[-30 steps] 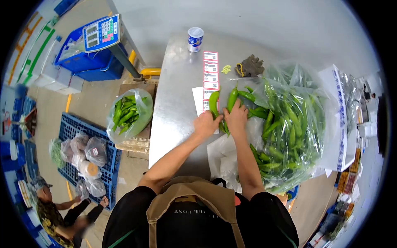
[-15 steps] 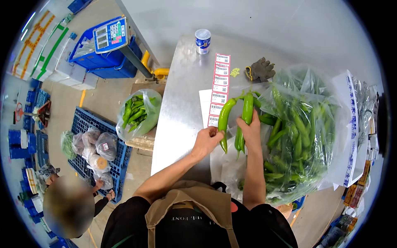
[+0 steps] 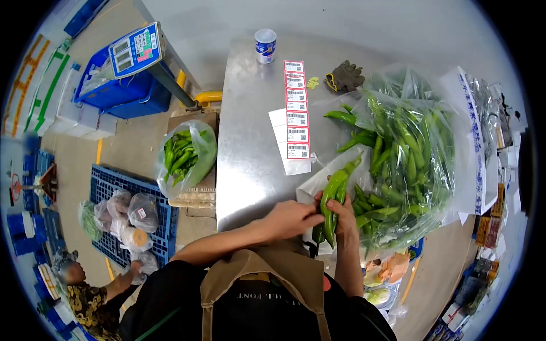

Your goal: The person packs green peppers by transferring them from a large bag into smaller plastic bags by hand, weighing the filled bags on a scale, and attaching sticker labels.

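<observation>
Several long green peppers [image 3: 334,196] are bunched in my right hand [image 3: 344,216], whose fingers wrap round them at the table's near edge. My left hand [image 3: 293,220] is just left of the bunch, fingertips close to the peppers and holding nothing I can see. Whether they touch is unclear. To the right, a large clear plastic bag [image 3: 418,170] full of green peppers lies on its side, its mouth towards my hands. A few loose peppers [image 3: 341,117] stick out of that mouth onto the metal table [image 3: 250,142].
A strip of barcode labels [image 3: 297,119], a work glove [image 3: 345,77] and a blue-white can [image 3: 265,46] are on the table. Left of it stand an open bag of peppers [image 3: 183,150] and a scale [image 3: 135,50]. A co-worker [image 3: 91,295] handles bags on a blue pallet [image 3: 105,227].
Both hands have come nearer my body. The pepper my left hand held is now bunched with the others in my right hand, and my left hand has let go. My view has shifted slightly.
</observation>
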{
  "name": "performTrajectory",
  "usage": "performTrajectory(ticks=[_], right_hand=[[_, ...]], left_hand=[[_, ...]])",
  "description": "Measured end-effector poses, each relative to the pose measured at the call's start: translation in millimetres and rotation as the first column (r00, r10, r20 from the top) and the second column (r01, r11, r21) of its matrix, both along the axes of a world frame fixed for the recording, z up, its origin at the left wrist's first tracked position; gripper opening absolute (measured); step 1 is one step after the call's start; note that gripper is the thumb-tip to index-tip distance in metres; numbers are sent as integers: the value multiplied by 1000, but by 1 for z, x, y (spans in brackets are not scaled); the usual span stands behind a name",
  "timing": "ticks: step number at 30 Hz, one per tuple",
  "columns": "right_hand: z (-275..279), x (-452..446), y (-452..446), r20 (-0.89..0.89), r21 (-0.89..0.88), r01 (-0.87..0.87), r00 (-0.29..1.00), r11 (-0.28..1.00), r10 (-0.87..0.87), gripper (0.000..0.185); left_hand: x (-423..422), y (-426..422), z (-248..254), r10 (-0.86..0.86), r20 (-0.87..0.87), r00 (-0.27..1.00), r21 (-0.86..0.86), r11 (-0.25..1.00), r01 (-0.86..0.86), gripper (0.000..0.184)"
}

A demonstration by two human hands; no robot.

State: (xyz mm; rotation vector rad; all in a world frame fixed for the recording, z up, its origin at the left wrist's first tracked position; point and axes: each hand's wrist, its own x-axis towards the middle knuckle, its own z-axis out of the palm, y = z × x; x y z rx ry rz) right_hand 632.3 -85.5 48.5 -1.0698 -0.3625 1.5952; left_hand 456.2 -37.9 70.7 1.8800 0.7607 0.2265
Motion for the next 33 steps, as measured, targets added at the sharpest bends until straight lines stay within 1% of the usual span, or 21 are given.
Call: performTrajectory(ticks=[1,3,4,5,6,7,8,9,10,12,15,16,17,18,19,20,21,24,28,30,33], right_hand=[[4,-6,-1,-6,24,-6,1000,1000,6,70],[10,-17,-1,-161,32,-66,984,997,71,71],[12,-24,3,-236,49,-97,966,994,106,72],[17,-31,9,-192,8,-161,968,987,159,73],[19,-41,16,-207,-21,-236,952,971,227,72],[19,-54,26,-223,-47,-306,931,951,289,72],[19,-68,36,-239,-73,-373,907,925,347,71],[18,-84,46,-249,-87,-440,878,894,409,66],[15,-103,57,-260,-100,-504,845,858,467,61],[7,-160,82,-293,-83,-644,745,760,599,47],[-11,-213,103,-403,14,-750,601,661,690,36],[-18,-229,107,-452,30,-773,555,634,698,35],[-18,-242,112,-450,-20,-796,548,605,705,33],[-28,-254,116,-465,26,-822,494,569,735,31],[-35,-265,118,-476,22,-846,460,533,750,31],[-42,-274,119,-488,17,-869,424,495,763,32],[-48,-281,121,-495,11,-879,409,476,767,32],[-73,-303,119,-569,0,-899,360,438,739,31],[-83,-319,126,-639,-44,-911,341,410,689,29],[-93,-329,128,-667,-6,-915,304,403,680,30],[-97,-341,134,-661,-32,-920,313,390,682,30]], left_hand=[[-17,4,-9,72,43,996,53,996,-74,28],[-62,21,-18,394,21,919,28,918,-395,22],[-90,32,-44,555,91,827,123,818,-562,20],[-122,44,-43,692,21,722,239,698,-675,22],[-157,55,-52,736,110,668,494,542,-680,24],[-201,66,-77,764,155,627,665,389,-638,32],[-236,70,-88,837,121,534,726,292,-622,50],[-264,69,-95,910,31,414,838,202,-506,57],[-288,68,-103,963,-34,268,923,132,-360,63],[-327,62,-122,985,-144,96,880,172,-443,73],[-364,58,-164,980,-172,97,648,186,-738,61],[-380,58,-180,974,-198,108,623,210,-754,52],[-396,59,-195,967,-224,121,596,234,-768,42],[-403,62,-204,958,-252,135,568,259,-781,34],[-401,64,-197,967,-240,91,311,165,-936,23],[-399,65,-191,969,-244,44,24,52,-998,18],[-406,67,-200,979,-202,28,-297,-34,-954,18],[-400,72,-170,996,-44,-81,-762,-86,-642,20],[-395,70,-153,996,73,-47,-786,29,-618,25],[-395,67,-156,997,64,-37,-797,29,-603,23],[-395,64,-157,997,63,-47,-802,23,-596,21]])
